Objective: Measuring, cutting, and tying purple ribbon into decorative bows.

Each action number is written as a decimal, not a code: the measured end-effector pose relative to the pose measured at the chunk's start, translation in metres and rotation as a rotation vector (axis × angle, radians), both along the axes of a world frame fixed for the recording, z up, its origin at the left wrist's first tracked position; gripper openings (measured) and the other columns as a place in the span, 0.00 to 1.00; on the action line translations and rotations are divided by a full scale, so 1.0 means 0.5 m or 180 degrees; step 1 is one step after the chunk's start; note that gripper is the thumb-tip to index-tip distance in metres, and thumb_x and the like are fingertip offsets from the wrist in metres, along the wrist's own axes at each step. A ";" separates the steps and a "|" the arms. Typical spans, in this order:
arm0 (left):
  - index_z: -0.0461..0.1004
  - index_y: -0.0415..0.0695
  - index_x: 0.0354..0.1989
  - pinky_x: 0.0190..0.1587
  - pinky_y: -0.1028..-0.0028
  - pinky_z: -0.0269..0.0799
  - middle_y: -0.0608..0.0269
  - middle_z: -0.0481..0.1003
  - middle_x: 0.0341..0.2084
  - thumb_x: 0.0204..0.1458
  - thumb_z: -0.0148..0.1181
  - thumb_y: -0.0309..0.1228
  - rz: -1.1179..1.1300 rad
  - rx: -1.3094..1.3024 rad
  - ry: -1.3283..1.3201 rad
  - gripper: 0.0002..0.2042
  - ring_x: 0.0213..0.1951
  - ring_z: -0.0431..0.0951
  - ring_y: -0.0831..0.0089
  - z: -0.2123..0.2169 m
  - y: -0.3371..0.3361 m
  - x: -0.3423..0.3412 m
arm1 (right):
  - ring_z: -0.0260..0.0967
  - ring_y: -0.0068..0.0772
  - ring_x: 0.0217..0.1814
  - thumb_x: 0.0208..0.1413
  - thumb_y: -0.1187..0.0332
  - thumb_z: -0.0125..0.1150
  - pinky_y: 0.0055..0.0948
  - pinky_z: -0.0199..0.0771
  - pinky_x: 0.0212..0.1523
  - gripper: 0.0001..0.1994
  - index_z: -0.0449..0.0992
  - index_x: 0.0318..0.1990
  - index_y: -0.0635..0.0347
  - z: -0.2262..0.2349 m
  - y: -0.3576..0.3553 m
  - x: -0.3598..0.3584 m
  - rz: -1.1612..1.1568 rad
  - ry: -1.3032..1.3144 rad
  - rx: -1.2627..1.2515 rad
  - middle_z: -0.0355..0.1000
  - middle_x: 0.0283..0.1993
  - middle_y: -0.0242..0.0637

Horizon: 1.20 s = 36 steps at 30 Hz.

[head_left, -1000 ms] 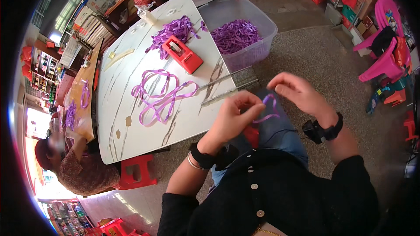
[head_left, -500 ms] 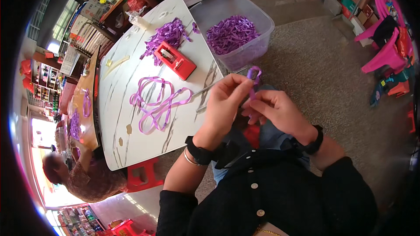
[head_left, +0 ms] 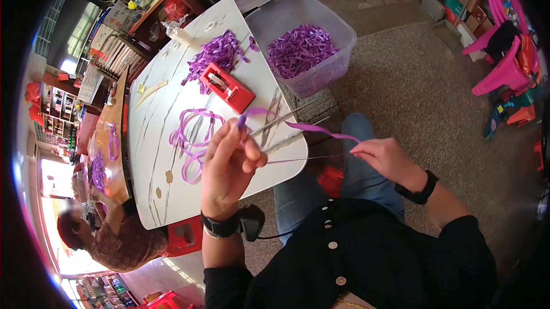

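My left hand is raised over the white table's near edge, fingers pinched on one end of a purple ribbon. My right hand holds the ribbon's other end over my lap, so the strip stretches between both hands. A thin thread also runs between them. Loose loops of purple ribbon lie on the table just beyond my left hand, next to a red tape dispenser and a pile of cut purple pieces.
A clear plastic tub holding purple ribbon pieces stands on the floor right of the table. Another person sits at the lower left by a wooden table. Pink plastic chairs stand at far right on the carpet.
My hands have moved apart: the right one swung out to the right, the left stayed up near the table, and the ribbon is now drawn out between them.
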<state>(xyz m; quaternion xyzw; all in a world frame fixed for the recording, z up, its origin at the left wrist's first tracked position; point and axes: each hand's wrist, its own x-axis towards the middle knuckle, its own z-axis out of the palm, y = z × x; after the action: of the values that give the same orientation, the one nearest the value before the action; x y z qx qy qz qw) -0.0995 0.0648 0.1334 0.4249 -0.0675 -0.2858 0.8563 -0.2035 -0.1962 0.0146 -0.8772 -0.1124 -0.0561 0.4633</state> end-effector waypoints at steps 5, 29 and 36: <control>0.61 0.44 0.28 0.17 0.81 0.53 0.66 0.64 0.11 0.55 0.43 0.31 0.0131 0.0658 -0.0464 0.06 0.10 0.54 0.83 -0.028 0.071 -0.022 | 0.70 0.41 0.32 0.45 0.73 0.56 0.31 0.71 0.32 0.06 0.73 0.32 0.63 0.020 -0.041 0.029 -0.0265 -0.0693 -0.0737 0.71 0.29 0.42; 0.70 0.33 0.34 0.25 0.83 0.65 0.63 0.75 0.20 0.50 0.51 0.23 -0.0181 0.2900 -0.1421 0.06 0.24 0.72 0.83 -0.093 0.101 -0.051 | 0.70 0.27 0.32 0.46 0.76 0.58 0.24 0.70 0.33 0.29 0.55 0.57 0.63 0.134 0.039 0.096 -0.0759 -0.0832 -0.0113 0.72 0.38 0.42; 0.72 0.37 0.32 0.23 0.77 0.67 0.60 0.75 0.20 0.45 0.55 0.21 0.0674 0.3561 -0.3025 0.06 0.22 0.75 0.72 -0.083 0.069 -0.044 | 0.65 0.27 0.45 0.51 0.60 0.56 0.23 0.61 0.49 0.44 0.26 0.63 0.56 0.120 0.048 0.111 0.0148 0.0239 0.2309 0.63 0.53 0.47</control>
<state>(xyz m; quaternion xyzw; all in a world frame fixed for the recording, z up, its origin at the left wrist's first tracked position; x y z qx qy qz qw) -0.1215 0.0994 0.0921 0.8799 -0.2338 0.0213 0.4132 -0.1481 -0.1721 0.0744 -0.6545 -0.0880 -0.0496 0.7493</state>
